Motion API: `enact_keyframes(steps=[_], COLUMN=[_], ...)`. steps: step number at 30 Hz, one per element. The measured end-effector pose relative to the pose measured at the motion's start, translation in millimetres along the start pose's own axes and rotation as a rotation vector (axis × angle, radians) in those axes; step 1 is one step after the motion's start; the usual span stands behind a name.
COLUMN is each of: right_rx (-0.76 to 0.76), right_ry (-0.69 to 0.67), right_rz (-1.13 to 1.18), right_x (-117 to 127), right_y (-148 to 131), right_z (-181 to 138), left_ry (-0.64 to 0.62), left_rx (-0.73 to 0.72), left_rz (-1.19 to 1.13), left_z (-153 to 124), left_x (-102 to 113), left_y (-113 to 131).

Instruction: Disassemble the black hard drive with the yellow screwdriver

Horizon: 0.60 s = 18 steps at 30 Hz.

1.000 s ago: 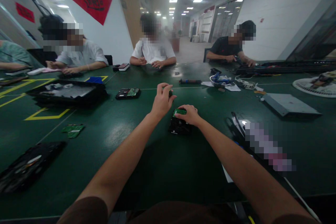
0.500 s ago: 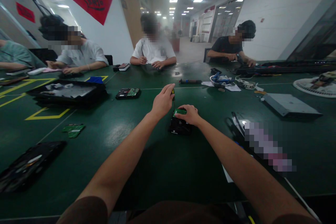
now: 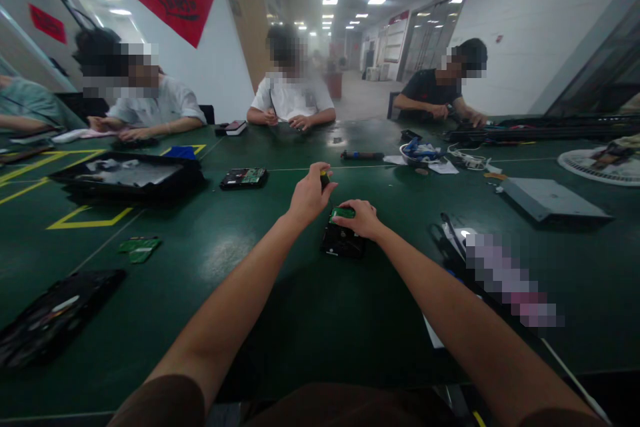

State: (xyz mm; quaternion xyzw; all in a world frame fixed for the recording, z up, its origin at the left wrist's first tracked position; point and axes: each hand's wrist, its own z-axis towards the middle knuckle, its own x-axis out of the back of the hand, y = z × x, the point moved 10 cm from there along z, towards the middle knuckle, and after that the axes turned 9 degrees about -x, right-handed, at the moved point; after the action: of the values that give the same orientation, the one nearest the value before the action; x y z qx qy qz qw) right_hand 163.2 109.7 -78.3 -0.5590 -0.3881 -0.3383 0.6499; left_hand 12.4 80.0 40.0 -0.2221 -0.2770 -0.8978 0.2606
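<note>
A black hard drive (image 3: 342, 241) lies on the dark green table, with a green circuit board (image 3: 344, 212) at its far end. My right hand (image 3: 366, 218) is closed around the drive's far right side, its thumb lying over the board. Above the drive's far left corner, my left hand (image 3: 308, 193) grips a screwdriver (image 3: 324, 179) by its black and yellow handle. The handle stands roughly upright, and its thin shaft points down toward the board. Where the tip touches is too small to make out.
Another hard drive (image 3: 244, 178) lies farther left, beyond loose green circuit boards (image 3: 141, 249). A black tray (image 3: 125, 177) and a dark device casing (image 3: 60, 313) are at left. On the right are a flat grey box (image 3: 555, 200) and a bowl of blue cables (image 3: 420, 150). Several people sit opposite.
My left hand's fingers have turned about the screwdriver handle, and its thumb now shows on the right side. My right hand and the hard drive stay in place.
</note>
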Motion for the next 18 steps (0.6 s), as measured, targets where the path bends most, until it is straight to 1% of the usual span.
enact_keyframes(steps=[2,5,8,10,13,18], right_rx=[-0.008,-0.017,-0.019,-0.024,-0.019,-0.018], right_ry=[0.0,-0.004,-0.012,-0.014,-0.012,-0.015], right_rz=[-0.002,-0.007,-0.014,-0.014,-0.003,0.016], right_x=[0.3,0.4,-0.3,-0.3,0.5,1.3], right_y=[0.0,-0.1,-0.4,0.1,-0.3,-0.2], right_z=[-0.3,-0.7,-0.6,-0.3,-0.3,-1.1], left_ry=[-0.014,-0.021,-0.035,-0.055,-0.075,-0.073], left_rx=[-0.026,-0.055,-0.04,-0.021,0.003,0.06], left_rz=[0.018,0.107,0.202,0.225,0.204,0.106], left_z=[0.8,2.3,3.0,3.0,2.2,-0.8], left_x=[-0.6,2.6,5.5,4.8,1.4,-4.2], left_y=[1.4,5.1,6.7,6.4,4.0,-2.6])
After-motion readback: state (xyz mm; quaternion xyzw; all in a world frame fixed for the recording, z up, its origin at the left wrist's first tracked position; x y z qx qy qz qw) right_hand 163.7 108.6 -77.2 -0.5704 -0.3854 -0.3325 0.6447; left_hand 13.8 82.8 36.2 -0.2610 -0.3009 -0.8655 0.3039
